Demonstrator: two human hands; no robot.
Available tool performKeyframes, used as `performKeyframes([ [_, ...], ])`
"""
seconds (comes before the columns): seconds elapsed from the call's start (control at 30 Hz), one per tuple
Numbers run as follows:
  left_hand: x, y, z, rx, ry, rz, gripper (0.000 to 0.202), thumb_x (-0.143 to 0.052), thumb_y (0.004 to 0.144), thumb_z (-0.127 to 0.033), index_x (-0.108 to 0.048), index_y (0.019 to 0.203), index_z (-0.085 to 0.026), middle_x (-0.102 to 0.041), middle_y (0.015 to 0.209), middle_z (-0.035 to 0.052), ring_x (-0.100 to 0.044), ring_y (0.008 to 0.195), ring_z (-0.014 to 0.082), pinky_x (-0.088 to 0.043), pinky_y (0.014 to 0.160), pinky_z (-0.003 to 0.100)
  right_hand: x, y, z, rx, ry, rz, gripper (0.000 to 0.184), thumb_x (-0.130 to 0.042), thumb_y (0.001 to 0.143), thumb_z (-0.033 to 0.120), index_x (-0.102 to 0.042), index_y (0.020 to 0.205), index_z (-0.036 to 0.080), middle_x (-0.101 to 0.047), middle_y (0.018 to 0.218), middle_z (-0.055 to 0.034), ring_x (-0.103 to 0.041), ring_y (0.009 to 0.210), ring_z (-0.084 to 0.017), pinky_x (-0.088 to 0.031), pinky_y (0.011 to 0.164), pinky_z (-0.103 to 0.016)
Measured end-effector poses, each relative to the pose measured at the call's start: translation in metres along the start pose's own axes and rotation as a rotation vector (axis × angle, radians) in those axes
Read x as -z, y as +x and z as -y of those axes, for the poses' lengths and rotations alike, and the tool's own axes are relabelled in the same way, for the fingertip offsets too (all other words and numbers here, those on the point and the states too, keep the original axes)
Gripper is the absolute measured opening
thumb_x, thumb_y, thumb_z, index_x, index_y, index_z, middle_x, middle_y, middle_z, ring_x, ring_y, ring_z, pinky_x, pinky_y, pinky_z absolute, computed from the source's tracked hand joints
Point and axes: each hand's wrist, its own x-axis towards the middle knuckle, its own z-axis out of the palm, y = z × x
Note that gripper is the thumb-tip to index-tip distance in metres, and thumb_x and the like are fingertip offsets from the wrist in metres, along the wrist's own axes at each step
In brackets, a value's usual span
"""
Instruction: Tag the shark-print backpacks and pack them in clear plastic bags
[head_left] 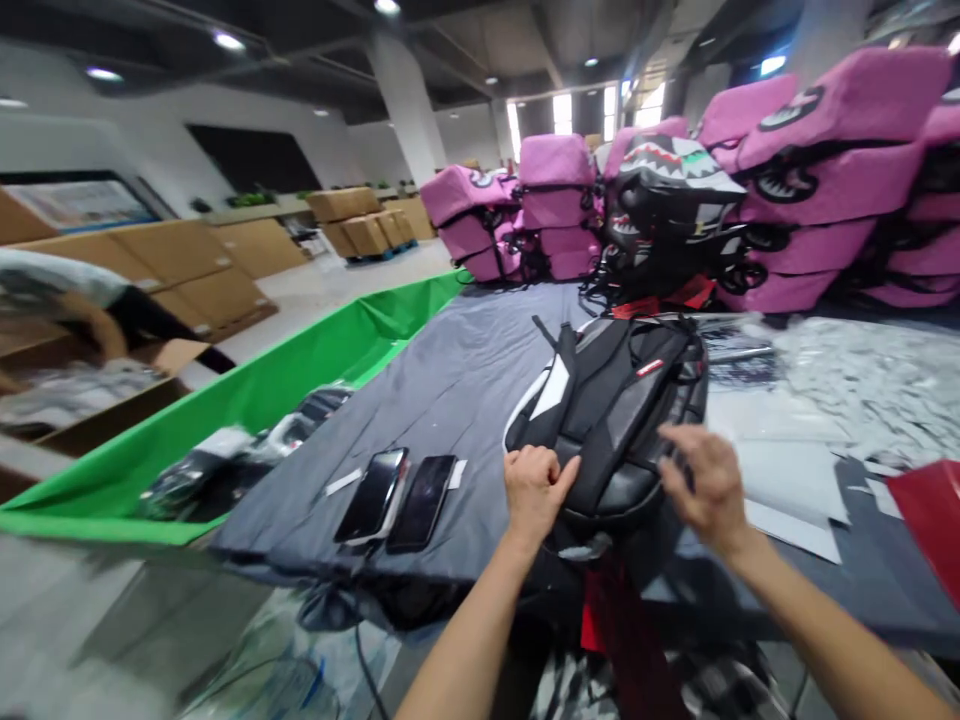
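A black backpack (611,450) with grey and white panels lies on the cloth-covered table, its straps and padded back facing up. My left hand (534,487) is closed on its lower left edge, the thumb resting on the fabric. By the lower right side of the backpack, my right hand (703,482) is slightly blurred, with thumb and fingers apart. Nothing shows between those fingers; whether they touch the bag I cannot tell. A red strip (615,620) hangs below the near edge of the table.
Two phones (422,503) lie left of the bag. Pink backpacks (832,170) are stacked behind, beside a shark-print backpack (671,200). Clear plastic bags (870,380) and white sheets (787,480) lie right. A green bin (360,320) adjoins the table; a person (90,300) bends over a carton.
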Motion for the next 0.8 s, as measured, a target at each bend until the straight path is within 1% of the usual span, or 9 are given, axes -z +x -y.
performKeyframes([
  [0.1, -0.004, -0.002, 0.005, 0.009, 0.045, -0.014, 0.048, -0.052, 0.099, -0.041, -0.043, 0.057, -0.021, -0.051, 0.055, -0.0034, -0.048, 0.061, 0.0158, -0.032, 0.077, 0.035, -0.021, -0.042, 0.016, 0.078, -0.030, 0.108, 0.044, -0.051, 0.097, 0.048, -0.055, 0.136, 0.029, -0.057, 0.140, -0.0092, -0.042, 0.137, -0.035, -0.025, 0.117, -0.062],
  [0.2, -0.004, -0.009, 0.008, -0.018, 0.117, -0.006, 0.047, -0.043, 0.102, -0.044, -0.043, 0.060, -0.023, -0.051, 0.058, -0.0016, -0.049, 0.063, 0.0179, -0.033, 0.076, 0.036, -0.055, -0.038, 0.013, 0.000, 0.113, 0.199, 0.049, -0.056, 0.092, 0.054, -0.060, 0.132, 0.027, -0.052, 0.147, -0.0105, -0.028, 0.146, -0.038, -0.008, 0.121, -0.068],
  [0.27, -0.003, -0.011, 0.010, -0.011, 0.192, -0.011, 0.045, -0.040, 0.101, -0.047, -0.043, 0.063, -0.023, -0.052, 0.061, -0.0005, -0.049, 0.064, 0.0192, -0.033, 0.077, 0.036, -0.068, -0.019, 0.007, -0.029, 0.222, 0.280, 0.047, -0.058, 0.091, 0.054, -0.063, 0.128, 0.025, -0.054, 0.145, -0.0102, -0.028, 0.147, -0.036, -0.007, 0.122, -0.066],
  [0.33, -0.003, -0.009, 0.014, 0.004, 0.271, -0.016, 0.044, -0.039, 0.100, -0.048, -0.042, 0.064, -0.024, -0.053, 0.062, 0.0005, -0.049, 0.066, 0.0202, -0.033, 0.078, 0.037, -0.068, 0.001, 0.002, -0.011, 0.282, 0.338, 0.044, -0.057, 0.092, 0.054, -0.065, 0.125, 0.026, -0.058, 0.142, -0.0073, -0.035, 0.145, -0.032, -0.018, 0.123, -0.061],
  [0.43, -0.001, -0.002, 0.025, 0.018, 0.322, 0.010, 0.044, -0.040, 0.099, -0.048, -0.043, 0.063, -0.023, -0.055, 0.062, 0.0013, -0.051, 0.068, 0.0207, -0.034, 0.079, 0.037, -0.047, 0.015, -0.015, -0.005, 0.310, 0.387, 0.040, -0.052, 0.094, 0.054, -0.066, 0.123, 0.029, -0.066, 0.133, -0.0026, -0.054, 0.130, -0.024, -0.042, 0.113, -0.043],
  [0.5, 0.003, 0.001, 0.034, 0.014, 0.283, 0.058, 0.043, -0.041, 0.099, -0.047, -0.044, 0.062, -0.023, -0.054, 0.061, 0.0006, -0.051, 0.066, 0.0195, -0.034, 0.079, 0.036, -0.023, 0.014, -0.042, -0.079, 0.265, 0.384, 0.041, -0.047, 0.095, 0.054, -0.066, 0.118, 0.028, -0.070, 0.122, -0.0053, -0.064, 0.116, -0.023, -0.050, 0.102, -0.040],
  [0.6, 0.010, -0.001, 0.046, 0.022, 0.201, 0.120, 0.043, -0.042, 0.098, -0.045, -0.043, 0.061, -0.023, -0.052, 0.059, -0.0007, -0.050, 0.064, 0.0179, -0.035, 0.079, 0.035, 0.019, 0.009, -0.104, -0.319, 0.079, 0.332, 0.048, -0.034, 0.090, 0.057, -0.066, 0.097, 0.021, -0.071, 0.105, -0.0192, -0.067, 0.102, -0.036, -0.051, 0.089, -0.055],
  [0.67, 0.014, -0.003, 0.050, 0.051, 0.149, 0.124, 0.043, -0.042, 0.097, -0.045, -0.043, 0.060, -0.022, -0.050, 0.059, -0.0010, -0.049, 0.064, 0.0174, -0.036, 0.080, 0.035, 0.042, 0.003, -0.144, -0.467, -0.038, 0.375, 0.047, -0.038, 0.077, 0.065, -0.059, 0.076, 0.023, -0.068, 0.083, -0.0238, -0.067, 0.079, -0.043, -0.050, 0.069, -0.060],
  [0.8, 0.022, 0.002, 0.053, 0.089, 0.056, 0.129, 0.042, -0.044, 0.094, -0.045, -0.044, 0.059, -0.022, -0.049, 0.058, -0.0014, -0.051, 0.064, 0.0171, -0.039, 0.080, 0.035, 0.066, -0.025, -0.180, -0.588, -0.041, 0.614, 0.041, -0.060, 0.051, 0.065, -0.043, 0.060, 0.029, -0.058, 0.053, -0.0086, -0.058, 0.050, -0.032, -0.043, 0.051, -0.042],
])
